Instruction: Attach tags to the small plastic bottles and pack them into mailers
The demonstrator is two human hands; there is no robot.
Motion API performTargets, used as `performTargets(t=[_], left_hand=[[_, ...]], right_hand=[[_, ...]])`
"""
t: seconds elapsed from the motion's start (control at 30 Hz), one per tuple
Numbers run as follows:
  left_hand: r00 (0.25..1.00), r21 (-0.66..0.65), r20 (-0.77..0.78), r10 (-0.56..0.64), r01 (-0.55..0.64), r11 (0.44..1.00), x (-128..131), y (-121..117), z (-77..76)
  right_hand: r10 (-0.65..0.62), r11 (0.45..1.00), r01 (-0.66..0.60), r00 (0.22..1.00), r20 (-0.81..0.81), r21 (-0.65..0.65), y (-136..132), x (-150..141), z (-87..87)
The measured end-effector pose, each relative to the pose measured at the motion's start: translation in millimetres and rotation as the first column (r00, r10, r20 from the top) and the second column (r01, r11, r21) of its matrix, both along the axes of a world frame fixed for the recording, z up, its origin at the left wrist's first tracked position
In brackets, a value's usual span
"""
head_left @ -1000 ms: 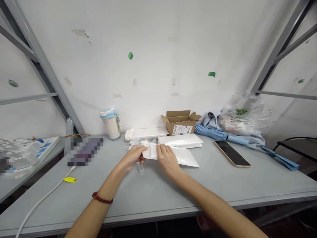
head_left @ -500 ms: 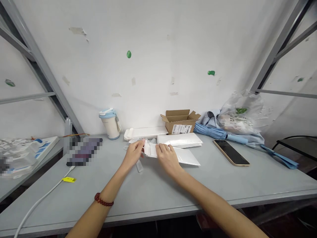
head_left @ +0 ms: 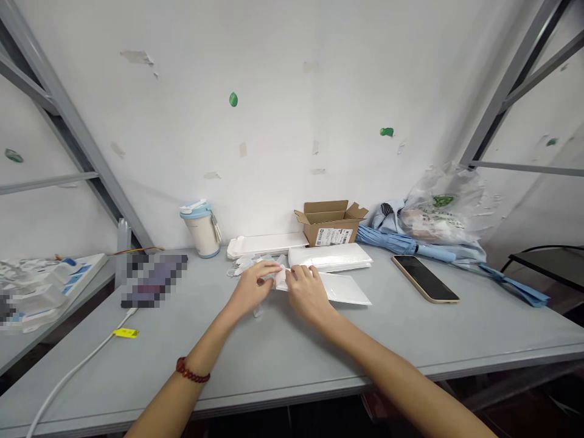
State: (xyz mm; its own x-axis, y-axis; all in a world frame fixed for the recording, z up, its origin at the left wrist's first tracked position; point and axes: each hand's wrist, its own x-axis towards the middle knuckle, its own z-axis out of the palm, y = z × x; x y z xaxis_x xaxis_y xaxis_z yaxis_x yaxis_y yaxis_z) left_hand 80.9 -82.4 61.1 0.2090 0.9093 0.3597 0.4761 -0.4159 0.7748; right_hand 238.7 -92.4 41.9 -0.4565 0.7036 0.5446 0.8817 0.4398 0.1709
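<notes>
My left hand [head_left: 252, 288] and my right hand [head_left: 306, 291] meet at the middle of the grey table [head_left: 292, 359]. Both pinch the left end of a flat white pouch [head_left: 340, 288] that lies on the table and stretches to the right. My left fingers curl over its crumpled end. My right hand presses on it just beside them. A small clear plastic piece [head_left: 258, 311] lies under my left hand. Behind the pouch sits a stack of white pouches [head_left: 329, 257].
A cup with a blue lid [head_left: 199, 229] stands at the back left. A white tray [head_left: 267, 244], an open cardboard box [head_left: 330, 222], a folded blue umbrella [head_left: 410, 246], a plastic bag [head_left: 444, 207] and a phone [head_left: 425, 278] lie to the right. A white cable [head_left: 82, 365] runs front left.
My left hand lifted off the pouch end, then came back and closed on it. The two hands are now closer together. The pouch end is more crumpled.
</notes>
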Motion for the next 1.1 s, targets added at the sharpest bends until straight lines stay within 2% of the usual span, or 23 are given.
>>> performTargets(t=[0.13, 0.27, 0.4, 0.5, 0.63, 0.7, 0.77, 0.83, 0.9, 1.0, 1.1], left_hand=[[0.99, 0.088, -0.11, -0.089, 0.099, 0.991, 3.0, -1.2, -2.9], [0.989, 0.056, -0.089, -0.115, 0.121, 0.991, 5.5, -3.7, -2.3], [0.994, -0.065, 0.029, -0.107, 0.109, 0.992, 8.3, -4.9, 3.1], [0.984, -0.19, 0.17, -0.053, 0.086, 0.978, 15.3, -0.4, 9.6], [0.9, -0.367, 0.432, 0.054, 0.121, 0.922, 32.9, 17.4, 20.3], [0.843, -0.435, 0.528, 0.105, 0.163, 0.885, 42.7, 30.3, 25.0], [0.818, -0.491, 0.562, 0.122, 0.211, 0.845, 50.5, 43.6, 27.5], [0.835, -0.556, 0.538, 0.114, 0.249, 0.793, 54.8, 54.8, 26.7], [0.854, -0.601, 0.507, 0.113, 0.257, 0.757, 55.8, 62.6, 23.0], [0.863, -0.616, 0.489, 0.128, 0.239, 0.751, 54.3, 68.4, 15.8], [0.859, -0.589, 0.49, 0.149, 0.201, 0.783, 54.1, 71.6, 11.3]], right_hand=[[0.03, 0.999, -0.029, 1.0, -0.006, 0.028, 0.8, 1.6, -0.8], [0.058, 0.99, -0.049, 0.997, -0.058, 0.136, 5.2, 4.5, -2.4], [0.072, 0.961, -0.024, 0.983, -0.167, 0.276, 11.3, 11.8, 6.1], [0.054, 0.917, 0.065, 0.957, -0.284, 0.394, 15.8, 21.7, 18.6], [0.027, 0.868, 0.171, 0.922, -0.387, 0.467, 24.9, 39.2, 29.6], [-0.003, 0.892, 0.18, 0.92, -0.392, 0.416, 31.8, 48.3, 29.0], [-0.052, 0.942, 0.166, 0.93, -0.363, 0.291, 39.5, 56.5, 24.8], [-0.122, 0.979, 0.167, 0.941, -0.315, 0.12, 46.2, 62.8, 18.7], [-0.187, 0.982, 0.185, 0.947, -0.261, -0.032, 50.3, 66.4, 13.4], [-0.206, 0.972, 0.176, 0.959, -0.193, -0.158, 50.4, 66.6, 10.0], [-0.173, 0.978, 0.149, 0.971, -0.166, -0.149, 48.0, 63.9, 10.9]])
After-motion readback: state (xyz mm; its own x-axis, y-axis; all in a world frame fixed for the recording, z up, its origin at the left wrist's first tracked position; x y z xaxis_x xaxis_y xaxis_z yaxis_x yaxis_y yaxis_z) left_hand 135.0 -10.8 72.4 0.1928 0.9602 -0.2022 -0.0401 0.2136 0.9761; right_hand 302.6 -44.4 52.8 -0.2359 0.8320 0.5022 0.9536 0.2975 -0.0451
